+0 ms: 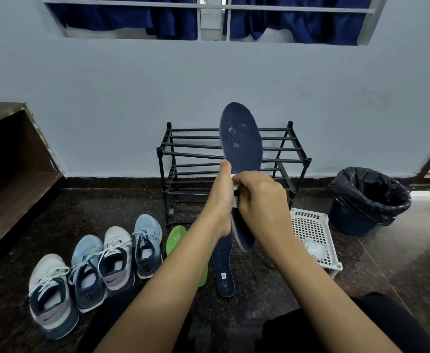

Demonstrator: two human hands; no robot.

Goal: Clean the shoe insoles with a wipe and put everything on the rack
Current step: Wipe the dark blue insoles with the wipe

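Observation:
A dark blue insole (242, 141) with whitish specks stands upright in front of the black rack (196, 159). My left hand (221, 200) grips its left edge at mid-length, thumb up. My right hand (262, 200) is curled over a white wipe (235, 186) pressed to the insole's middle; only a sliver of the wipe shows. A second dark blue insole (224, 268) lies on the floor below. Beside it lies a green insole (174, 238), and another green one (203, 273) is mostly hidden behind my left forearm.
Several sneakers (99, 266) stand in a row on the dark floor at left. A white perforated basket (313, 233) holding crumpled wipes sits right of the rack. A bin with a black liner (369, 200) stands further right. A wooden ledge (10, 174) is at far left.

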